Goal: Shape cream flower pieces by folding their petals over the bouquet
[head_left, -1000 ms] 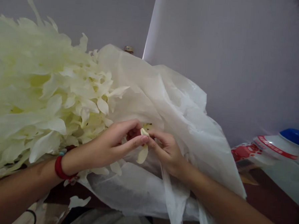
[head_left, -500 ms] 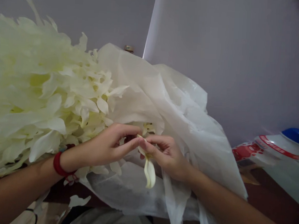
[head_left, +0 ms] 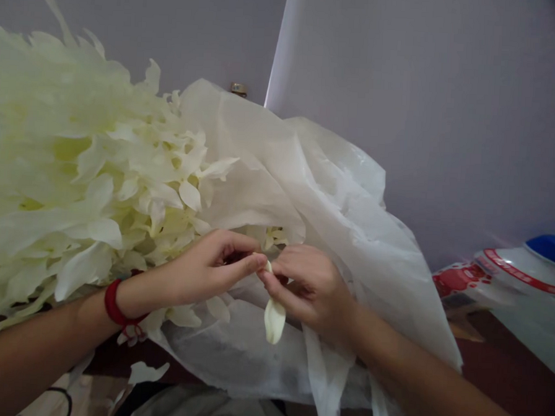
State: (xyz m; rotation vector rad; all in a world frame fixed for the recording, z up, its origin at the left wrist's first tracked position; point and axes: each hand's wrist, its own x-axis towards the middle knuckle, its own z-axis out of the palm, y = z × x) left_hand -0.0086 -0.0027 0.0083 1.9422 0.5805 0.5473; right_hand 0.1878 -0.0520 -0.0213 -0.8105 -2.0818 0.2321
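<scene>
Head view, petal (head_left: 274, 323) pinched, bag edge (head_left: 249, 222) beyond

Petals (head_left: 116, 181) crowd the left; above the bag (head_left: 261, 170) seems passable.

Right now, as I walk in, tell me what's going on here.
A person is pinching a pale, petal-like piece between the fingertips of the left hand and the right hand, one end hanging down. The hands are over a crumpled white plastic bag. A large heap of similar pale pieces is on the left; a blue-lidded container is at the far right.
</scene>
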